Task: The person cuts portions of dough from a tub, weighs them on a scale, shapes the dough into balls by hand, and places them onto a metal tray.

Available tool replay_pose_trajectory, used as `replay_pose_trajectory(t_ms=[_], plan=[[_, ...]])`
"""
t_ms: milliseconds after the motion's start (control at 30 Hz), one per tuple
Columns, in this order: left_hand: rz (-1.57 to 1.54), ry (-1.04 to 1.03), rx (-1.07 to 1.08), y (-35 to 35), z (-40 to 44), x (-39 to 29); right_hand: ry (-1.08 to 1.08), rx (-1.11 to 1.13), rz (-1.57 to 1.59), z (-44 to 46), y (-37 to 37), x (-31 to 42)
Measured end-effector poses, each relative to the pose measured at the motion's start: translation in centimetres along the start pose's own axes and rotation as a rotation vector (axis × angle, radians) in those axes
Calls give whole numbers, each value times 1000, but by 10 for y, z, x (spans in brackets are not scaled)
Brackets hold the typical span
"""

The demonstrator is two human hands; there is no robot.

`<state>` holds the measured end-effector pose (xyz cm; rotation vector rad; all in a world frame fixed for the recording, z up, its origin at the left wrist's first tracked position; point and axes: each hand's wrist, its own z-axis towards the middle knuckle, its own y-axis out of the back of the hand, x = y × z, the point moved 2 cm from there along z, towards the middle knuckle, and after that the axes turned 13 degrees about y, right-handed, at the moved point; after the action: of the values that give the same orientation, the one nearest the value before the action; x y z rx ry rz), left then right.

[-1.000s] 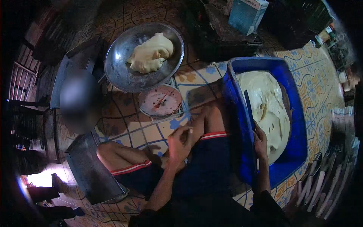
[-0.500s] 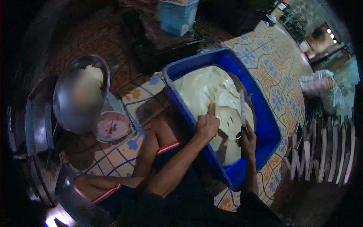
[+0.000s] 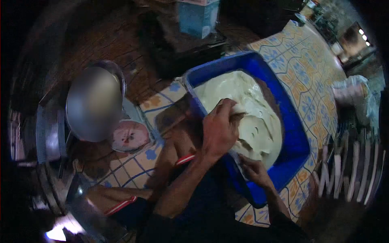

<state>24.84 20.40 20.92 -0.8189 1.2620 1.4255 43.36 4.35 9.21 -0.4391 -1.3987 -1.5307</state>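
A large mass of pale dough (image 3: pixel 259 121) lies in a blue plastic tub (image 3: pixel 298 139), its top creased and cut into. My left hand (image 3: pixel 221 127) is above the tub's near left side, fingers closed around a small lump of dough (image 3: pixel 240 108). Lower down, over the near edge of the tub, my right hand (image 3: pixel 255 170) grips a knife (image 3: pixel 238 163). Its blade points up and to the left, partly blurred and hidden by my left wrist.
To the left, a metal bowl (image 3: pixel 92 109) with blurred pale contents stands above a pinkish round dial (image 3: pixel 130 136), apparently a scale's. A light-blue container (image 3: pixel 198 18) is at the back. Wooden slats (image 3: pixel 352 170) stand at right on the patterned tile floor (image 3: pixel 302 85).
My left hand has risen off the dough toward me with a lump in it. My right hand has lowered the knife, tilting its blade from upright to the left. The view shifted slightly.
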Motion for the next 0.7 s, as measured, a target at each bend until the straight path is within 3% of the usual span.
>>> replay_pose_trajectory(t_ms=[67, 133, 200, 267, 400, 433, 500, 533, 600, 633, 700], plan=[[72, -30, 125, 46, -3, -36, -584, -199, 294, 24, 22, 37], [121, -42, 115, 101, -6, -46, -539, -353, 315, 37, 28, 22], [458, -215, -220, 162, -8, -57, -418, -371, 290, 52, 21, 16], [454, -106, -330, 221, 6, -33, -422, -338, 254, 62, 4, 11], [905, 356, -418, 311, 36, 38, -495, -269, 176, 70, -21, -1], [899, 367, -431, 328, 36, 67, -465, -276, 201, 63, -26, -13], [1198, 318, -778, 348, 31, 89, -491, -293, 144, 66, -28, -5], [1196, 323, -778, 350, 26, 88, -493, -289, 141, 67, -28, -5], [1091, 431, -1024, 351, 4, 75, -372, -363, 174, 63, -25, -6], [1085, 124, -1136, 337, -8, 64, -511, -362, 127, 57, -18, -19], [580, -69, -921, 291, -30, 53, -468, -430, 128, 57, -11, -22]])
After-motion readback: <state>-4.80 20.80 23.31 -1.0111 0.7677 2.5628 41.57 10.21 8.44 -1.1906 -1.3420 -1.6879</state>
